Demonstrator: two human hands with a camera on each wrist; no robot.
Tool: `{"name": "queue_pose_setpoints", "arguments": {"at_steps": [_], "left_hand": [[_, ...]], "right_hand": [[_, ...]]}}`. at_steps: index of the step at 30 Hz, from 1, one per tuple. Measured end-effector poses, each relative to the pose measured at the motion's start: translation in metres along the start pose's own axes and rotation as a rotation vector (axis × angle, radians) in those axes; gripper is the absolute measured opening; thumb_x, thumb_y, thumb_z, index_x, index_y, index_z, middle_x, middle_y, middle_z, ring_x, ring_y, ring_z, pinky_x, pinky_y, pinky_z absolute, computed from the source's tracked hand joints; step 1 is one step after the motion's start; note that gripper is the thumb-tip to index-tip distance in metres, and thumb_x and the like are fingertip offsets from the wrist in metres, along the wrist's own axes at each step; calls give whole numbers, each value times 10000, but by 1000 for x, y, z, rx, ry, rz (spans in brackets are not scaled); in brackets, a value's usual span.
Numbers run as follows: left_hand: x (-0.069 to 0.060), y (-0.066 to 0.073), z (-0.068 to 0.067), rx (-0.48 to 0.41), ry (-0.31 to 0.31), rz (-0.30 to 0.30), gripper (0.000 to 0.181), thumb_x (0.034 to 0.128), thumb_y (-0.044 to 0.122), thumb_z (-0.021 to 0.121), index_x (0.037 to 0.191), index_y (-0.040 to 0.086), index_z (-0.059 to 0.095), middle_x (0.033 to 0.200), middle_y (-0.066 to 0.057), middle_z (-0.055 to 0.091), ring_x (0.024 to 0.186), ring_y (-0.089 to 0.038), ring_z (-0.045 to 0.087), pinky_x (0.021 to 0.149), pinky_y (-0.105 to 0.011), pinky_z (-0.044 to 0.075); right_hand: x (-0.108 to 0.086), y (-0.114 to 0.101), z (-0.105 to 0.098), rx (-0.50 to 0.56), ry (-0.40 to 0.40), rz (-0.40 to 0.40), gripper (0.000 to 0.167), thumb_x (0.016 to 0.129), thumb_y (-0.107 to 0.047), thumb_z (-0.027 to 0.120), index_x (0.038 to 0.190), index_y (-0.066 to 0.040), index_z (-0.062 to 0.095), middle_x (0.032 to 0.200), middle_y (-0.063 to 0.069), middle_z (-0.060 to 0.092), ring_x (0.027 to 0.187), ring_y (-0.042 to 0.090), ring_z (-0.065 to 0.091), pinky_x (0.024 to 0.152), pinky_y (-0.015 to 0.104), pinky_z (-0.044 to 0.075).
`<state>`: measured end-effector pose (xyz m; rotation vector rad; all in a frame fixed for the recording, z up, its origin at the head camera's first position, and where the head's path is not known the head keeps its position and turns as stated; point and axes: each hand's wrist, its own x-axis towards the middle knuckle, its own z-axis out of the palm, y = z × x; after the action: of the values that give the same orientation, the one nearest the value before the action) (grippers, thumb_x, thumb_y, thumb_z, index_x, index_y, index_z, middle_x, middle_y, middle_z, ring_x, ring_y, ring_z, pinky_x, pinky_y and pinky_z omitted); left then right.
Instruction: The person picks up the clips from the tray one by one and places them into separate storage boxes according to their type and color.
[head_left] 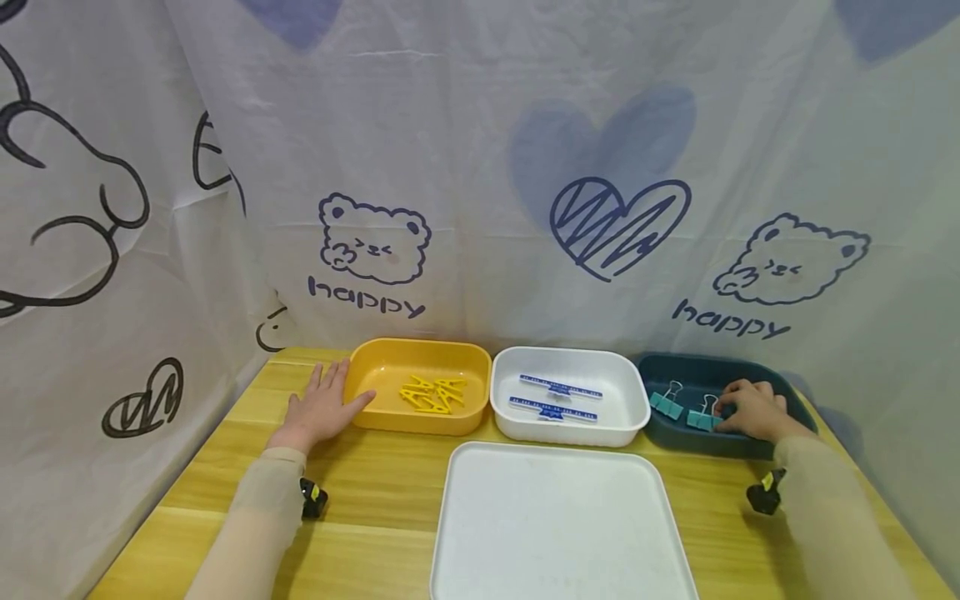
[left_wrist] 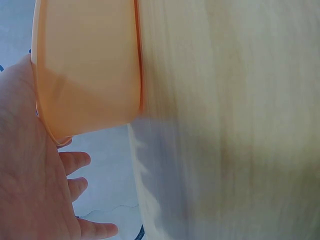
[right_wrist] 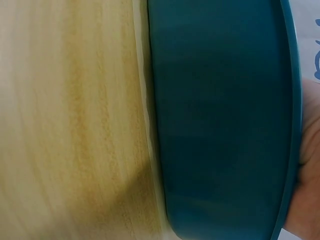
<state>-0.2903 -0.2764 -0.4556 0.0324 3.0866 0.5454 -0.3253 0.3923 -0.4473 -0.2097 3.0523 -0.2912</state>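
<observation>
My left hand [head_left: 321, 407] rests at the left end of the yellow bin [head_left: 420, 423], fingers spread and straight, its thumb over the rim. In that bin lies a small pile of yellow clothespins [head_left: 433, 394]. My right hand [head_left: 756, 410] reaches into the dark teal bin [head_left: 675, 437], fingers curled. Its thumb and forefinger meet at the right end of a teal binder clip [head_left: 702, 420]; the right wrist view hides the fingertips behind the bin wall. Another teal binder clip [head_left: 666, 405] lies to its left. Both clips have wire handles upright.
Between the two coloured bins stands a white bin [head_left: 570, 435] with two blue-and-white strips [head_left: 553, 409] carrying ruler-like marks. A white tray [head_left: 558, 525] lies in front on the wooden table [head_left: 375, 508]. A printed cloth [head_left: 480, 167] hangs behind the bins.
</observation>
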Motion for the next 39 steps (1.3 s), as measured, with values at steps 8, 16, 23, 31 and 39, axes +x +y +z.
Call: {"name": "queue_pose_setpoints", "arguments": {"at_steps": [8,16,23,31,39], "left_hand": [[1,4,-1,5,-2,5,931,944,692,336,1570,56,72,1615,-258,96,1496,-459,-1,1068,-803,80],[3,5,-3,22,-12,10,942,944,693,332,1566,37,65,1610,-274,82,1492,-470,-3,1062,-808,80],[5,1,3,69,51,30,953,940,718,281,1563,26,78,1606,-282,95,1484,-485,27,1059,-810,82],[-1,13,4,52,139,46,841,976,660,275,1566,74,151,1618,-248,108,1486,-479,43,1069,-802,62],[-13,35,-5,-34,174,44,846,969,682,236,1570,93,149,1630,-228,64,1497,-462,-17,1085,-785,12]], "right_hand": [[-3,1,-2,1,-28,39,289,742,-319,801,928,-106,738,1248,285,470,1112,515,284,830,598,276],[-8,-1,-4,2,-19,56,329,736,-355,804,957,-117,745,1278,301,449,1110,507,284,833,601,275],[-15,1,-5,21,60,75,514,789,-434,750,1109,-40,667,1332,369,384,1132,547,274,847,650,267],[-33,-4,-5,-18,246,87,531,884,-381,663,1202,35,579,1298,386,418,1126,568,317,921,739,274],[-53,-28,-13,39,384,104,530,940,-416,610,1221,29,547,1316,358,412,1171,549,295,896,713,256]]}}
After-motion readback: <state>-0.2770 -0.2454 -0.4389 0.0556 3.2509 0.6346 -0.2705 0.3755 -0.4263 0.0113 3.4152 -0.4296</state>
